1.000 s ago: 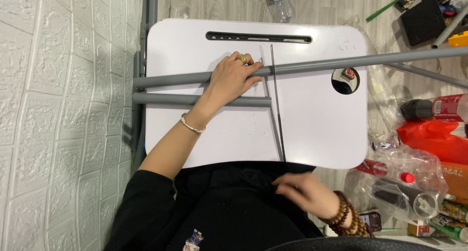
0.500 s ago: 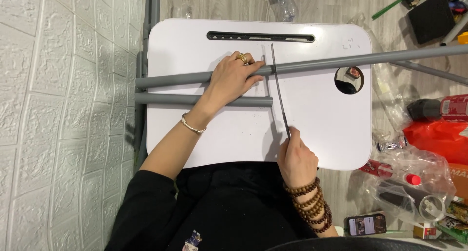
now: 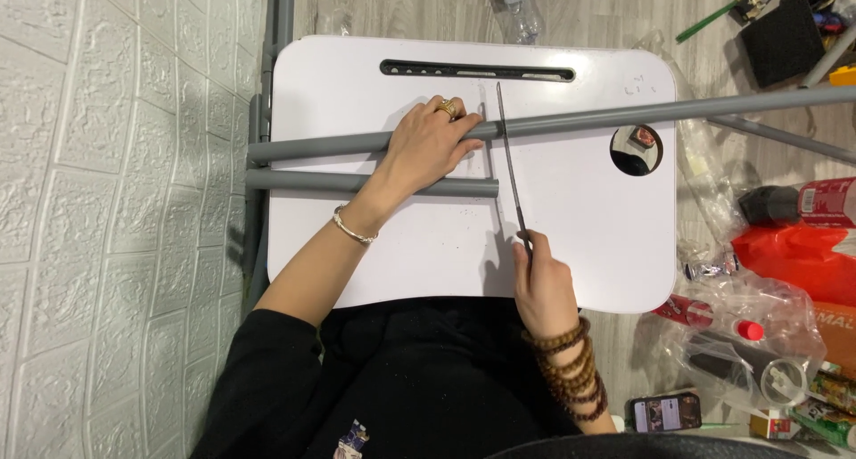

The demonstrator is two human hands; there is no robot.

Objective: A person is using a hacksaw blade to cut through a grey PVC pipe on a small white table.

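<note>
1. The left hand [image 3: 430, 147] lies flat across two grey pipes [image 3: 357, 165] on the white lap table [image 3: 580, 209], fingers spread and pressing down on the far pipe, not closed around it. A gold ring shows on one finger.
2. The right hand [image 3: 542, 285] is closed around the near end of a thin saw blade [image 3: 510, 169], which runs from the hand straight away toward the far edge of the table.
3. The blade's long axis lies near-to-far, while the pipes run left-to-right, so the two cross at about a right angle. The crossing sits just right of the left fingertips, on the long pipe that reaches off the table's right side.
4. The left hand is the nearer one to that crossing; the right hand is well back at the near edge.
5. A second ago the right hand lay in the lap, off the blade; half a second ago it was already at the blade's near end, as now. The left hand has not shifted.
</note>
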